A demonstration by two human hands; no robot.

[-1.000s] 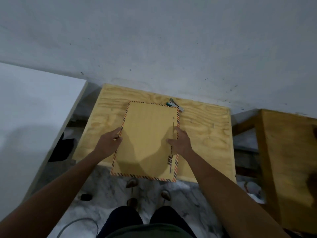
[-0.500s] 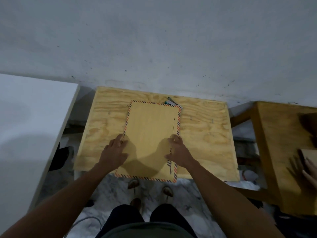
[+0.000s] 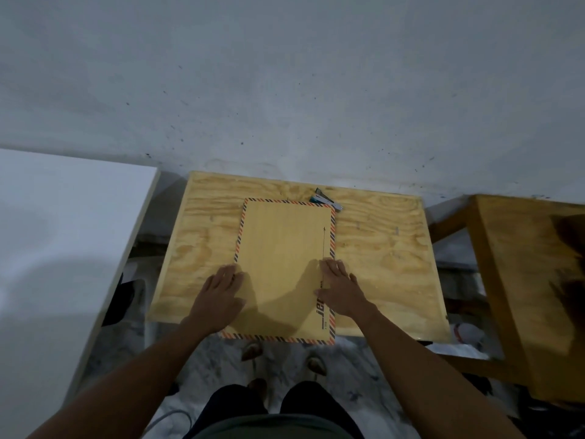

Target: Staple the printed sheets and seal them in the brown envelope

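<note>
The brown envelope (image 3: 281, 248) with a red and blue striped border lies flat on the small plywood table (image 3: 380, 248), its near end hanging slightly over the front edge. My left hand (image 3: 220, 293) lies flat, fingers spread, on the envelope's left edge. On the right edge my right hand (image 3: 340, 288) presses down flat over the printed lettering. A stapler (image 3: 326, 201) peeks out from behind the envelope's far right corner. No printed sheets are visible.
A grey wall stands right behind the table. A white tabletop (image 3: 63, 248) sits to the left and a second wooden table (image 3: 531, 280) to the right. My legs and feet (image 3: 253, 351) show below over the marbled floor.
Both hands went from gripping the envelope's edges to lying flat on it. The envelope slid a little further onto the table. Another person's hand seen at the right half a second ago is gone.
</note>
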